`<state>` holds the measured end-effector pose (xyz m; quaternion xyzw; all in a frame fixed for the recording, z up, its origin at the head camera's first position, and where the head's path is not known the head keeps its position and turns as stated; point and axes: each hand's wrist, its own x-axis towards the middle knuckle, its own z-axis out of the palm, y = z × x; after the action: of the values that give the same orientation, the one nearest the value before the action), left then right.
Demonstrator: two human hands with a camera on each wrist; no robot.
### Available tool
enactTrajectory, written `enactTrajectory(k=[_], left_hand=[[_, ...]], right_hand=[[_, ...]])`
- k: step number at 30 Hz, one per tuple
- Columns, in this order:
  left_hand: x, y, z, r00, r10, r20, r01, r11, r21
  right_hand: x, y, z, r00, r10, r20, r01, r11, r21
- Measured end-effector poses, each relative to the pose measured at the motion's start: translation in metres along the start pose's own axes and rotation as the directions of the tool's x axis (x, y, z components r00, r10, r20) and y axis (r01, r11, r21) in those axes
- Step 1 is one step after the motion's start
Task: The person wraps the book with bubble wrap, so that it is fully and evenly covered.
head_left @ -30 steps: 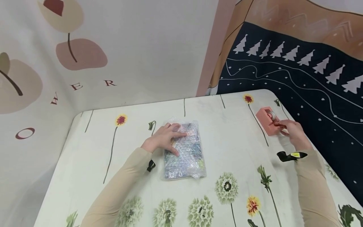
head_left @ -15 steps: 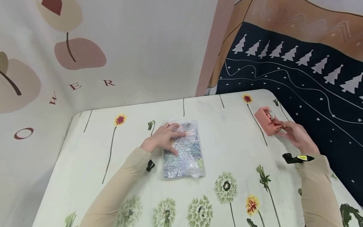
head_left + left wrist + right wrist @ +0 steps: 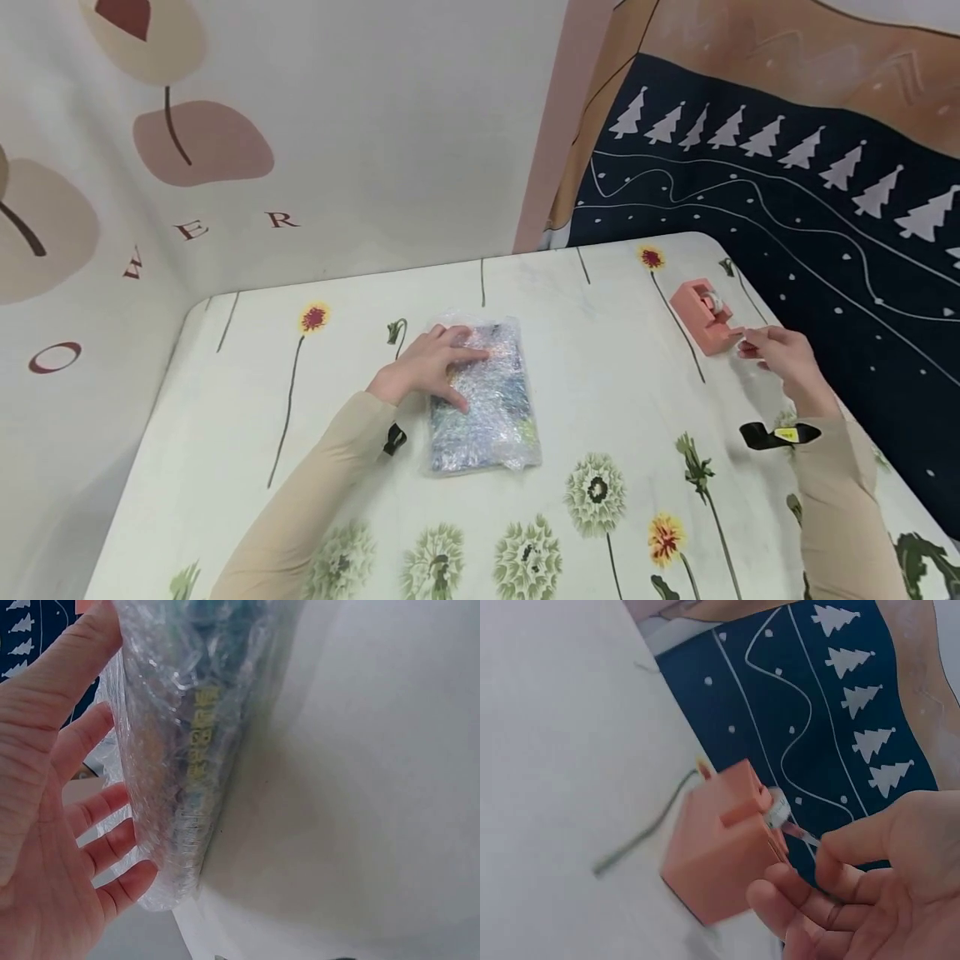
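A flat package in bubble wrap (image 3: 491, 417), with a colourful cover like a book's, lies on the table. My left hand (image 3: 423, 362) rests on its upper left part, fingers spread. From close up in the left wrist view, the thumb and fingertips touch the crinkled wrap, and yellow lettering shows through. At the right of the table stands a pink tape dispenser (image 3: 699, 318) holding a roll of tape (image 3: 778, 808). My right hand (image 3: 791, 358) is at its near end. Thumb and forefinger pinch a short strip of clear tape (image 3: 804, 835) leading from the roll.
A white flower-print cloth (image 3: 615, 392) covers the table. Behind it hangs a pale curtain-like backdrop (image 3: 390, 150). Along the right edge is a dark blue backdrop with white trees (image 3: 757, 200), close to the dispenser.
My right hand has shifted slightly right, its fingertips moving off the dispenser's near end. The left hand stays on the package. The whole head view has drifted slightly.
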<state>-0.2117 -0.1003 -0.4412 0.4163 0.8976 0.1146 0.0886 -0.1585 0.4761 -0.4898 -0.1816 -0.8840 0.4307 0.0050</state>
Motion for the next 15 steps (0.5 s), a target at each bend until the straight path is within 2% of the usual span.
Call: enactTrajectory(k=[3,5,9,12,15], left_hand=[[0.0,0.001,0.0,1.0,0.007,-0.003,-0.007,1.0,0.002],[-0.001,0.001,-0.001,1.0,0.013,-0.005,-0.013,1.0,0.0],[-0.001,0.002,-0.001,1.0,0.015,-0.002,-0.015,1.0,0.0],[-0.002,0.001,-0.002,1.0,0.007,0.001,-0.007,1.0,0.001],[-0.003,0.001,-0.002,1.0,0.004,-0.001,-0.004,1.0,0.004]], right_hand=[[-0.008,-0.008,0.006,0.999,0.035,0.027,-0.039,0.986,0.161],[-0.015,-0.013,0.007,0.999,0.024,0.036,-0.034,0.946,0.321],[-0.035,-0.025,0.004,0.992,-0.068,0.104,-0.003,0.82,0.572],[-0.052,-0.039,-0.001,0.969,-0.176,0.171,0.005,0.711,0.703],[-0.066,-0.053,-0.003,0.942,-0.257,0.214,-0.024,0.585,0.81]])
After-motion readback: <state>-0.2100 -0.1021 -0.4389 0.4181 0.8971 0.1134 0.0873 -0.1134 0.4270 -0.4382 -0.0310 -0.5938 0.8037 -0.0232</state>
